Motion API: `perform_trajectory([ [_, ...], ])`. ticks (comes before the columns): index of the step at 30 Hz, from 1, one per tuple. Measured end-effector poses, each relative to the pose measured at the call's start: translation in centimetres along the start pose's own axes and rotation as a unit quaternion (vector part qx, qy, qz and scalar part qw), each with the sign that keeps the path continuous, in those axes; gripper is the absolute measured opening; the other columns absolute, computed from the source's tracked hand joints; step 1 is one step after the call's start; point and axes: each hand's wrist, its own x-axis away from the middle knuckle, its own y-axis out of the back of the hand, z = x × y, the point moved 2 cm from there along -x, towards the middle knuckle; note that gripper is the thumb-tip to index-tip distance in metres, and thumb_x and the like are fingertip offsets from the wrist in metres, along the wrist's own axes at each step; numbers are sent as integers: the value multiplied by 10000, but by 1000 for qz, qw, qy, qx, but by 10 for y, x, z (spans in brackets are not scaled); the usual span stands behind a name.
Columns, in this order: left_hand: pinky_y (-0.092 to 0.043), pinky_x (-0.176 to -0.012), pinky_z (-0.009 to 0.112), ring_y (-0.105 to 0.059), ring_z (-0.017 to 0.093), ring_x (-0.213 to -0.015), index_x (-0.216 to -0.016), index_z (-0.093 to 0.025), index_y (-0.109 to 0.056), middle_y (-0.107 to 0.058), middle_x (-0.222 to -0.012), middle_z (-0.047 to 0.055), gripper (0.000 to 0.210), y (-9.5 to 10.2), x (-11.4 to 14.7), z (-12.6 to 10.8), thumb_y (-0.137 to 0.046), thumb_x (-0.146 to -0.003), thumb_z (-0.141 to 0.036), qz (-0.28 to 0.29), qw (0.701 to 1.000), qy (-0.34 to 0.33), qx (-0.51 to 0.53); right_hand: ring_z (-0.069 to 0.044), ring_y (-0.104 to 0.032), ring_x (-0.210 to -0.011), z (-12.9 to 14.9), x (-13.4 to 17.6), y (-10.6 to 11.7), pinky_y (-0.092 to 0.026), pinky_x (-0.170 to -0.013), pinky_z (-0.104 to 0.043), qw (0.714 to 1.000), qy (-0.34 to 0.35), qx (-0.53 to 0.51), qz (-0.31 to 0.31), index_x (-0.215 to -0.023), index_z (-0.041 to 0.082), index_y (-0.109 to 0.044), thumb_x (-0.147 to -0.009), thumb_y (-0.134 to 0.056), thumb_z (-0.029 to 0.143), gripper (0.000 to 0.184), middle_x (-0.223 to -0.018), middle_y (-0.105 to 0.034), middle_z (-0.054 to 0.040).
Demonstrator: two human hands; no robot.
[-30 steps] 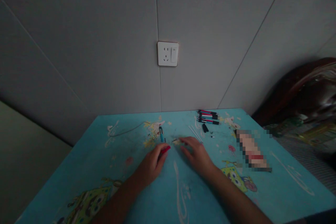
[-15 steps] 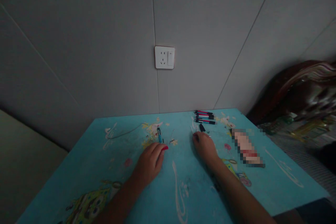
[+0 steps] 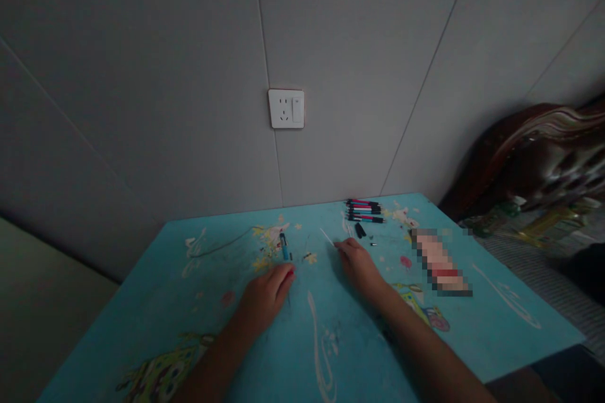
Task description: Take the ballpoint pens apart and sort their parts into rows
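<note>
My left hand (image 3: 265,295) is closed around a small red pen part (image 3: 292,272), most of it hidden by the fingers. Just beyond it lies a blue pen piece (image 3: 284,248) with a dark end. In a pinch, my right hand (image 3: 358,266) has a thin whitish pen refill (image 3: 327,237) pointing up and left. Black pen parts (image 3: 360,230) rest past the right fingers, with a tiny metal-tipped piece (image 3: 373,244) to their right. Farther back, several assembled pens (image 3: 363,219) lie side by side.
A light blue table (image 3: 179,302) with cartoon prints stands against a grey wall (image 3: 142,75) with a white socket (image 3: 286,109). A pixelated flat item (image 3: 439,261) lies on the right of the table. Bottles (image 3: 501,215) and a dark carved furniture piece (image 3: 543,151) are beyond the right edge.
My right hand has shifted slightly left, and a pale refill now sticks out from its fingers. Less of the red part shows in my left hand. The view has turned slightly.
</note>
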Motion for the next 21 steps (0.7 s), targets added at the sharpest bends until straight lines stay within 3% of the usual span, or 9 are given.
perform_trajectory([
  [3,-527,-879,319,-669,191,-968,-1185,-237,-590,-689,-1097,57,271,-1,-1,5,-404,-1012,-331,-3,1000,9,-16,-153,-603,-874,18,8,-4,-472,-824,-246,993,54,-98,36,-1038,187,-682,-964,-449,119,254,-952,-615,-60],
  [6,-531,-892,323,-674,190,-977,-1204,-240,-591,-691,-1116,56,287,-1,-1,9,-404,-1013,-344,-11,999,23,-24,-150,-589,-892,38,16,-5,-479,-837,-247,985,97,-132,59,-1005,184,-664,-968,-461,130,213,-971,-587,-56],
  [11,-542,-875,321,-686,191,-951,-1210,-239,-604,-696,-1091,56,314,1,0,6,-373,-1022,-336,15,998,10,-64,-156,-585,-905,54,20,-5,-471,-851,-260,983,153,-76,63,-1089,188,-646,-976,-481,152,204,-1019,-592,-64],
  [15,-556,-798,296,-698,183,-876,-1198,-260,-624,-703,-1023,46,323,0,1,-4,-363,-1024,-337,63,991,-40,-113,-187,-583,-934,55,20,-3,-443,-863,-314,980,196,4,40,-1101,199,-659,-957,-547,177,183,-1032,-628,-69],
  [18,-559,-778,291,-703,186,-858,-1177,-246,-638,-708,-1042,61,324,-4,2,-10,-375,-1019,-350,71,985,-69,-141,-189,-595,-945,61,24,-3,-439,-877,-328,971,234,-8,44,-1187,225,-626,-953,-565,185,245,-1016,-655,-53],
  [21,-564,-770,294,-706,190,-833,-1150,-220,-639,-718,-1026,71,314,-5,3,-11,-387,-1015,-351,60,985,-69,-143,-184,-612,-943,69,27,-3,-457,-890,-321,973,221,-59,38,-1292,224,-553,-966,-527,164,333,-1014,-681,-51],
])
